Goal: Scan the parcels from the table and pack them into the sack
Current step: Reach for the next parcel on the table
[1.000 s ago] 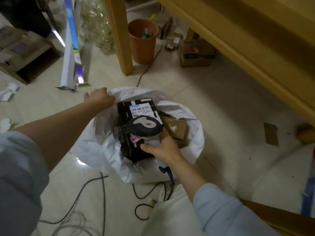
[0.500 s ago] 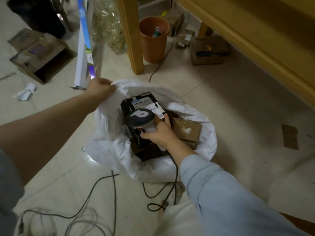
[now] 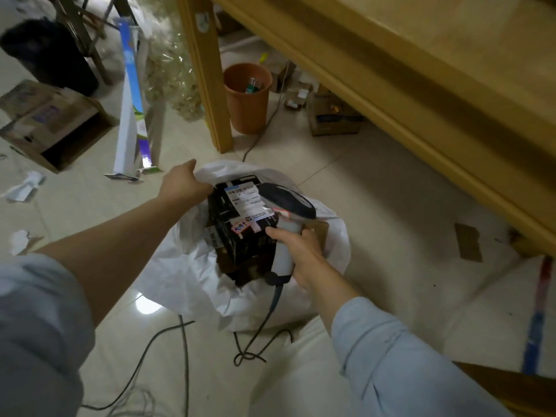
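Left hand [image 3: 183, 188] is clenched on the far rim of the white sack [image 3: 186, 275], bunching that crinkly woven-looking material, and the mouth gapes wide. Right hand [image 3: 301, 251] is wrapped firmly round the pale grey handle of the scanner [image 3: 285, 203], whose rounded dark head tilts over the load.

Inside the sack, up against the far rim, sits the black parcel [image 3: 255, 245]. It is a boxy, hard-edged block with a white printed label [image 3: 245, 197] flat on its top face and a small sticker [image 3: 240, 228] with red handwriting near the front edge. At the sack's right rim, just behind the right hand, a corner of a brown cardboard parcel [image 3: 320, 233] peeks out.

The sack slumps on the glossy cream floor [image 3: 376, 206], near the yellow wooden desk leg [image 3: 207, 85]. A thin dark cord [image 3: 255, 335] drops from the scanner's butt and knots loosely on the tiles. Beyond the leg stands a round orange bin [image 3: 246, 109], smooth plastic.
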Available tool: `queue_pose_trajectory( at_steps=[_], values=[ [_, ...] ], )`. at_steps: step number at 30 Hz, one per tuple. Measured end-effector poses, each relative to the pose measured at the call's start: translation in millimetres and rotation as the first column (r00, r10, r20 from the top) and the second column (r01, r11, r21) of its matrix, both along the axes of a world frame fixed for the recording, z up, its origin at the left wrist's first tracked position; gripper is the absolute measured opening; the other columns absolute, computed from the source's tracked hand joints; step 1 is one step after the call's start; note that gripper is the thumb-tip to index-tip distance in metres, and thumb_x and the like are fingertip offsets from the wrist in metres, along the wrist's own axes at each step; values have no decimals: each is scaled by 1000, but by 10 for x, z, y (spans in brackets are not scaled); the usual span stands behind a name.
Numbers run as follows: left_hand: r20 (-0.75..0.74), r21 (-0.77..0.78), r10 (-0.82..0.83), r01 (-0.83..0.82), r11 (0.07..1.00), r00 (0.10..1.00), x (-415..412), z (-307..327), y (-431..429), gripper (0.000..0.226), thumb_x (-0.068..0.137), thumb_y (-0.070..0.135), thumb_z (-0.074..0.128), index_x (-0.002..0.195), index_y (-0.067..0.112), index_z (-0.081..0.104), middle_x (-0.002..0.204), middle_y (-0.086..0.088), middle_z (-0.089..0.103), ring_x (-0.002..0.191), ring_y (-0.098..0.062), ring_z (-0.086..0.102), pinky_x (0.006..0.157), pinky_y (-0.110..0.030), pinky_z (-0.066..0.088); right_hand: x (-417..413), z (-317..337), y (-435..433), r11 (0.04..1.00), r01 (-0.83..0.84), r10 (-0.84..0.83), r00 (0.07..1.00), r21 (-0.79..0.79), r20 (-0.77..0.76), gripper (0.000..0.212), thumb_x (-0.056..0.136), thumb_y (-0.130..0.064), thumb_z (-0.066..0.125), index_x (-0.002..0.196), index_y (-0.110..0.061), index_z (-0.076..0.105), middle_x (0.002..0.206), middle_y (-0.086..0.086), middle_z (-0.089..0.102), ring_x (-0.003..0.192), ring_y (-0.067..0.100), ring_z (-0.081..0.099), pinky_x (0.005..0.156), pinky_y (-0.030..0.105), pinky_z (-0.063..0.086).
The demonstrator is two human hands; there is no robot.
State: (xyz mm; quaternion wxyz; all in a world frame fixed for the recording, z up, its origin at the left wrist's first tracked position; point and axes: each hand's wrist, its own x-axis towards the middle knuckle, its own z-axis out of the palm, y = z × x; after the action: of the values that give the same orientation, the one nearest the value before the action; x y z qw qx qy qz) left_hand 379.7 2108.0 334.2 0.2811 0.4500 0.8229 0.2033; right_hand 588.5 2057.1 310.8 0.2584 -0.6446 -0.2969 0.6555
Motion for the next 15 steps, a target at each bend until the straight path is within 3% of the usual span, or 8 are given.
queue_pose_trajectory(
  at_steps=[1,4,6,9,13,15],
  values=[
    [-20,14,-22,23,1000,1000,64,61,-29,74,83,14,66,149,13,32,148,-12,41,130,-31,45,106,-44,41,51,70,-49,999,41,-41,998,-1,-45,80,55,-37,86,123,-13,52,119,12,62,108,30,60,96,51,49],
    [-87,59,-141,146,987,986,322,289,-103,70,84,18,64,148,14,35,146,-14,42,129,-33,46,105,-44,42,230,339,-195,994,106,-110,963,-32,-247,30,84,-14,71,111,-12,59,109,14,69,99,25,67,95,46,51],
    [-206,89,-221,243,966,953,538,485,-165,66,85,21,63,146,16,37,142,-14,47,125,-33,47,104,-41,41,347,564,-286,996,90,-88,947,-7,-309,15,89,-17,66,103,-12,62,100,15,73,90,24,70,94,43,52],
    [-415,131,-334,419,899,846,889,783,-277,61,85,28,62,142,17,42,138,-11,51,124,-30,47,105,-41,32,534,946,-410,991,60,-28,968,121,-249,21,90,-25,64,104,-9,64,90,14,74,80,24,71,90,40,53],
    [-488,186,-399,539,821,776,1386,1193,-417,67,84,31,62,145,19,37,145,-7,44,134,-28,38,112,-47,25,911,1525,-608,972,100,-52,974,213,-222,24,90,-24,64,104,-5,62,84,17,72,48,19,60,53,27,51],
    [-496,216,-421,578,787,760,1674,1460,-476,72,86,34,61,149,19,28,147,-8,42,136,-28,36,114,-47,22,1143,1817,-705,953,153,-97,972,261,-216,18,89,-20,65,100,-6,60,81,18,71,39,19,54,49,26,49]
  ],
)
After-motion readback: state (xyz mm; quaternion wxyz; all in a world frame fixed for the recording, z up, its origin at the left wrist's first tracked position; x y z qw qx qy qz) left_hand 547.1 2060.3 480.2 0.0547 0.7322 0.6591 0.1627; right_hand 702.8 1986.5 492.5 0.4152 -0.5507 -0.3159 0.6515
